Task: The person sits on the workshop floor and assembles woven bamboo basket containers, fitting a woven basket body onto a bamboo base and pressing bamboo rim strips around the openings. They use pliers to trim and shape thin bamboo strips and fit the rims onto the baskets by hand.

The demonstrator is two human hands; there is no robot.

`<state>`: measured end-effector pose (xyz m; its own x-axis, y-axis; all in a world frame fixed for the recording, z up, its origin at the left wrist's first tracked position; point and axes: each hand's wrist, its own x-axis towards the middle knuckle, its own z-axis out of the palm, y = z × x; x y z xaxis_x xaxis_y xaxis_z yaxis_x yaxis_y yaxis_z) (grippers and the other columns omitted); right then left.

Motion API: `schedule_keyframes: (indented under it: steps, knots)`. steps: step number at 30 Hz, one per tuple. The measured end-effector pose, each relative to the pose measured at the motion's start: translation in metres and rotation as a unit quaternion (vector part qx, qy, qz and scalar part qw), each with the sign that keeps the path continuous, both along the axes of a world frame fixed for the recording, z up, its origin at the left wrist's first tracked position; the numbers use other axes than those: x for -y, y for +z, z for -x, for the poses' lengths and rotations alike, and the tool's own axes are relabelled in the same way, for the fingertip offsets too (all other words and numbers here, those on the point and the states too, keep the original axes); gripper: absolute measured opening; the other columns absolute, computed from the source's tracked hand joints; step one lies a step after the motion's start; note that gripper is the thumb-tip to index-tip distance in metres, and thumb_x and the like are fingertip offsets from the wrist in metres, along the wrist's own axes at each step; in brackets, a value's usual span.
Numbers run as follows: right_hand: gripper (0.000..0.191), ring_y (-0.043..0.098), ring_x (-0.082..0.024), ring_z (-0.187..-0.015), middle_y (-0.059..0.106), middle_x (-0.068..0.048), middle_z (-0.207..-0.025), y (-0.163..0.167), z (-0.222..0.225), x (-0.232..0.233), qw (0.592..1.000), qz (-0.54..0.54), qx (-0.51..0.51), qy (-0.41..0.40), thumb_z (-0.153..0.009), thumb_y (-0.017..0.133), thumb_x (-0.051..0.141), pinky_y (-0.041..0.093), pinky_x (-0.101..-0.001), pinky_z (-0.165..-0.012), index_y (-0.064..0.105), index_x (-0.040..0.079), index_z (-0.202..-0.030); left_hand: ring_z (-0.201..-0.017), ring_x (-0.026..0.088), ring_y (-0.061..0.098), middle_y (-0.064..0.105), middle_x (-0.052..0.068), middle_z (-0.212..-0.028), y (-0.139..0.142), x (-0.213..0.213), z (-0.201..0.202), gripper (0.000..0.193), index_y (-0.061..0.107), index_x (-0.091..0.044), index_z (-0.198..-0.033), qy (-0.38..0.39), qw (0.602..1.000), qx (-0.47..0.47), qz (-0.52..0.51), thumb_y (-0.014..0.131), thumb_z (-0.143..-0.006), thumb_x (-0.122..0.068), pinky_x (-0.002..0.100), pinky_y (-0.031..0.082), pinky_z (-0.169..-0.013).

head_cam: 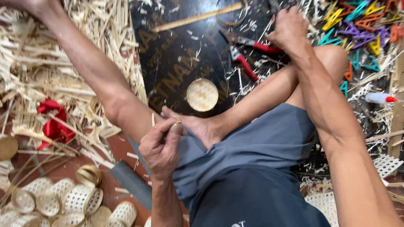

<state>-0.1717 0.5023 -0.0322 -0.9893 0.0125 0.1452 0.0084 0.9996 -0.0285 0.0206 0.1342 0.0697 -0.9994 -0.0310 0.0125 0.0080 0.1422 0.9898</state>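
I sit on the floor with my legs crossed over a black board (176, 63). My left hand (162, 145) hovers over my grey shorts beside my foot, thumb and forefinger pinched on a small pale bamboo sliver (178, 122). My right hand (290, 27) is stretched out past my knee, fingers curled downward, resting at the handle ends of red-handled shears (248, 54). Whether it grips them is hidden. A round woven bamboo disc (202, 94) lies on the board just beyond my foot.
A bamboo stick (198, 17) lies at the board's far side. Bamboo scraps (33, 63) and a red cloth (52, 122) cover the left. Small woven baskets (71, 201) sit at lower left. Coloured clips (362, 25) and a white bottle with a red cap (381, 98) lie at right.
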Motion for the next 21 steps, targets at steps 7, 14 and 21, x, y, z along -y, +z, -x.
schedule_keyframes:
  steps: [7,14,21]
  knots:
    - [0.015,0.064,-0.033,-0.075,0.069,-0.023,-0.093,0.017,-0.013,-0.002,0.885,0.431,0.113,-0.132,-0.092,0.063,0.009,0.05,-0.0481,-0.065,0.065,-0.005,-0.097,-0.08,0.008,0.065,0.07,0.004,-0.088,0.001,-0.018,0.016,0.012,0.071,0.005,-0.112,-0.002,1.0,-0.005,-0.024,0.066,-0.103,0.0,0.021,0.054,-0.075]
    - [0.026,0.069,-0.022,-0.104,0.067,-0.014,-0.115,0.059,-0.145,0.067,0.593,0.773,0.226,0.021,-0.077,0.053,-0.012,0.059,-0.0362,-0.095,0.053,-0.002,-0.101,-0.081,0.01,0.07,0.071,0.004,-0.093,-0.004,-0.041,0.042,0.014,0.069,0.002,-0.113,-0.054,0.998,0.029,-0.012,0.065,-0.101,-0.005,0.023,0.057,-0.074]
    - [0.036,0.067,-0.041,-0.106,0.062,-0.027,-0.126,0.098,-0.167,0.112,0.857,0.425,0.019,0.293,-0.079,0.065,-0.01,0.056,-0.0438,-0.087,0.052,-0.004,-0.113,-0.076,0.015,0.068,0.071,0.008,-0.093,0.013,-0.032,0.042,0.011,0.07,-0.002,-0.113,-0.053,0.987,-0.116,0.093,0.071,-0.103,-0.005,0.026,0.052,-0.073]
